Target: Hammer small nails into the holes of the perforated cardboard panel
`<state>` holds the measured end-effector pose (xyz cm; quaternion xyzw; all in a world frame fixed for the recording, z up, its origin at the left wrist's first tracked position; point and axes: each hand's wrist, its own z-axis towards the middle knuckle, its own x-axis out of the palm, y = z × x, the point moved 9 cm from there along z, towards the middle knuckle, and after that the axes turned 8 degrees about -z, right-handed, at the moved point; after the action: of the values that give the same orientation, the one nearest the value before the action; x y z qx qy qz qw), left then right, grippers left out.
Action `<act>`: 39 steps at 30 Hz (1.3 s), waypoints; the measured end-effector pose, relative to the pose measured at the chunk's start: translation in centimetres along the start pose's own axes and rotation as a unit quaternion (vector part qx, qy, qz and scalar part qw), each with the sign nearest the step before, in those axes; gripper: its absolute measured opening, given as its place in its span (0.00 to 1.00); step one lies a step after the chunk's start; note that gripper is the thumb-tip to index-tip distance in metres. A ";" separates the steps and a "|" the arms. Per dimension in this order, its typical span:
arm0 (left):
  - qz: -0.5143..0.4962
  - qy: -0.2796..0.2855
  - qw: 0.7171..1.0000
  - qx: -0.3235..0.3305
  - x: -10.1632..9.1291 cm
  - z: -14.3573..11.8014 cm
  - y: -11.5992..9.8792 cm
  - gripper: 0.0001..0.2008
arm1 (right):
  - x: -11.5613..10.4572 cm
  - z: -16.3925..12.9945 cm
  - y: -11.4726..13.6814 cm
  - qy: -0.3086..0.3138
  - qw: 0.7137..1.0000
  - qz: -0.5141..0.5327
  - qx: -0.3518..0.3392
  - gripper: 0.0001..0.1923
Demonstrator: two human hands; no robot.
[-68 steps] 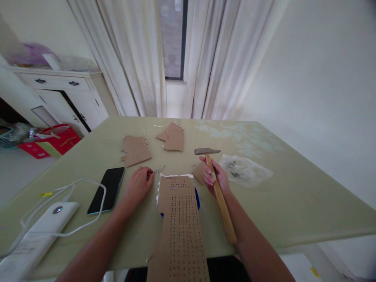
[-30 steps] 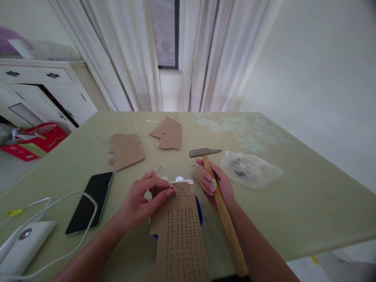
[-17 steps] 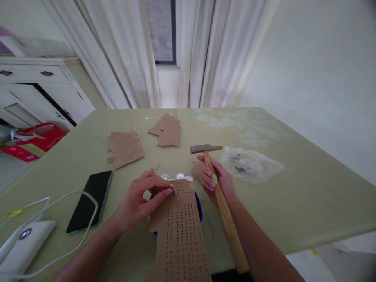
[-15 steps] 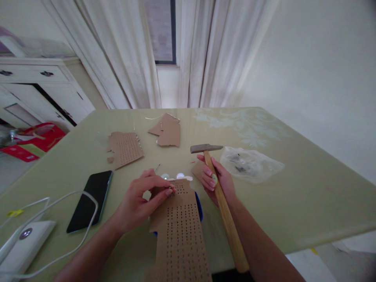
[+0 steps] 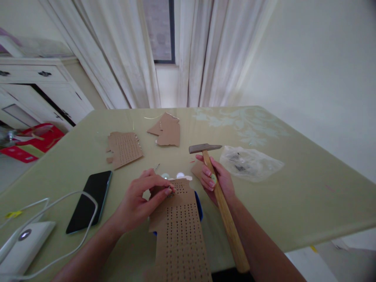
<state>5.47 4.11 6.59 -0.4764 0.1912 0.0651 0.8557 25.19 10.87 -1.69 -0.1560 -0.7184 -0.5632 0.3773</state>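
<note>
A long strip of brown cardboard with rows of small punched holes lies before me, over something blue that shows at its edges. My left hand rests at its upper left, thumb and fingertips pinched together. Whatever is in the pinch is too small to make out. To the right of the strip, my right hand is wrapped round the wooden handle of a hammer. The hammer's metal head points away from me, raised above the table. Two small round pale pieces sit just past the strip's far end.
Two torn cardboard pieces, one perforated and one plain, lie farther back. A clear plastic bag is at right. At left are a phone, a white device and a looping white cable.
</note>
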 end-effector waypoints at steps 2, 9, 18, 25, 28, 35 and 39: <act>0.002 0.000 1.000 0.003 0.0 0.0 0.0 0.05 | -0.1 0.1 -0.1 0.000 1.000 0.000 0.003 0.15; 0.011 0.002 1.000 0.009 0.4 -0.2 0.3 0.04 | -0.5 0.3 -0.2 -0.015 0.995 -0.102 0.006 0.17; -0.024 -0.007 0.999 -0.039 1.5 -1.5 2.2 0.11 | -0.1 0.3 -3.2 -0.004 0.992 -0.114 0.060 0.21; 0.007 -0.043 0.999 -0.024 1.2 -2.0 1.5 0.09 | -0.1 -0.2 -3.7 -0.033 0.997 -0.040 0.048 0.18; 0.018 -0.045 0.999 -0.012 1.3 -2.0 1.1 0.09 | -0.4 -0.1 -3.9 -0.046 0.998 -0.011 0.040 0.18; 0.007 -0.042 0.999 -0.018 1.5 -2.0 1.2 0.08 | -0.4 0.2 -4.3 -0.051 0.997 0.023 0.054 0.16; -0.016 -0.050 0.998 -0.016 1.3 -2.0 1.3 0.08 | -0.5 0.2 -4.4 -0.061 0.996 0.030 0.059 0.19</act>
<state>5.77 3.02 4.04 -0.4895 0.1391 0.0787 0.8573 22.56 9.72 -5.08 -0.1891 -0.7668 -0.4981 0.3581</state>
